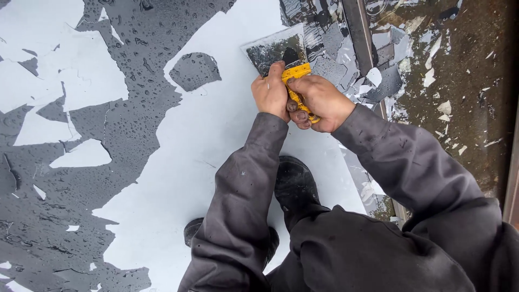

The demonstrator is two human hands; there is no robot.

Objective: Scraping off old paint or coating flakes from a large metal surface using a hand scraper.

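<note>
- While wet grey film still covers much of the flat surface [178, 162], broad pale patches lie bare where it is gone — beads of water sit on the dark parts.
- Torn film scraps [378, 81] lie heaped beyond the metal rail [359, 38], off the working face.
- Both hands clench one yellow-handled scraper [294, 75]: the left hand [270, 94] presses near the blade, the right hand [319, 103] wraps the handle, likely for force.
- Its wide blade lifts a film flap [275, 46] — no container shows.

Flat overcast daylight, soft shadows, sharp focus, slight edge distortion.
</note>
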